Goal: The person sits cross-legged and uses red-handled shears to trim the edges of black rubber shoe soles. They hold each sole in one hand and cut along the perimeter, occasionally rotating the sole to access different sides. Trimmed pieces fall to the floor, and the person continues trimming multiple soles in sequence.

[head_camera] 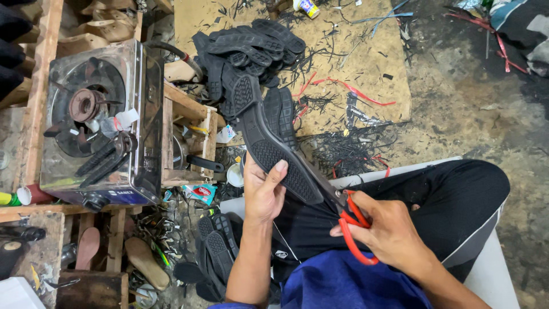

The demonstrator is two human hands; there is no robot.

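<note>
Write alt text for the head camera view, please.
A seated person's left hand holds a black rubber shoe sole while the right hand works red-handled scissors at its edge. More soles are piled on the floor beyond.

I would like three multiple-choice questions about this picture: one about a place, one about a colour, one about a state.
1. Where does the pile of black soles lie?
A. on the stove
B. on the floor, ahead of the person
C. in the person's lap

2. What colour are the handles of the scissors?
A. red
B. blue
C. yellow

3. How is the black sole in hand?
A. it lies flat on the floor
B. it hangs from a hook
C. the left hand grips it

Answers: 1 B, the heap rests on the brown board on the floor; 2 A, red loops show around the right hand; 3 C, thumb and fingers close around it.
</note>
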